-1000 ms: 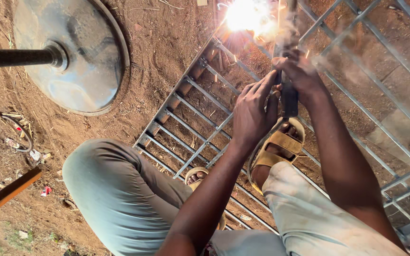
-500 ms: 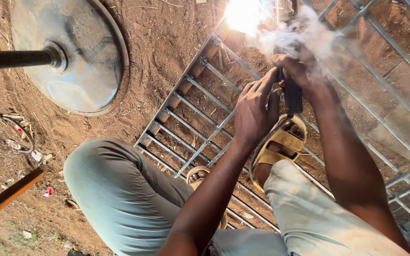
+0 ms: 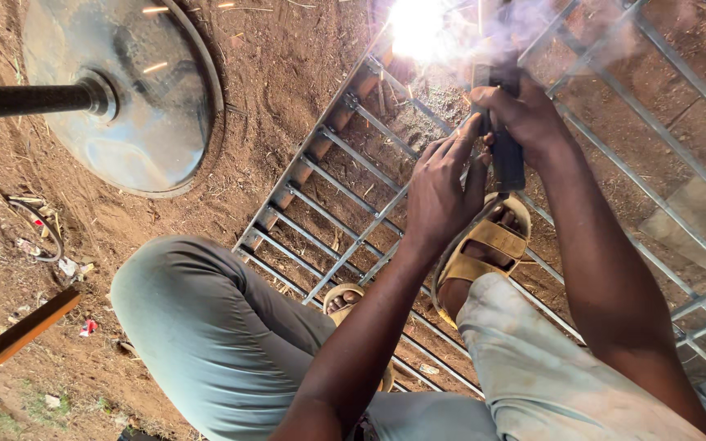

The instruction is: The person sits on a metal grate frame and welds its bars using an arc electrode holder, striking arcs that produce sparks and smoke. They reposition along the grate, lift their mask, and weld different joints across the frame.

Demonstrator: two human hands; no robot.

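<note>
My right hand (image 3: 525, 118) grips the dark handle of a welding electrode holder (image 3: 507, 155), pointed up at a bright white arc (image 3: 418, 28) on a metal grille (image 3: 353, 171) lying on the dirt. Smoke drifts around the arc. My left hand (image 3: 443, 192) rests against the holder and my right hand, fingers stretched upward, steadying it. I squat over the grille in grey trousers, with tan sandals (image 3: 488, 245) on its bars.
A round metal disc base (image 3: 124, 90) with a dark pole (image 3: 18, 100) lies on the dirt at upper left. A rusty orange bar (image 3: 14, 339) lies at lower left, with wire scraps and litter (image 3: 42, 237) nearby.
The arc keeps burning and the smoke has spread. Both hands stay on the holder and have shifted slightly up the grille.
</note>
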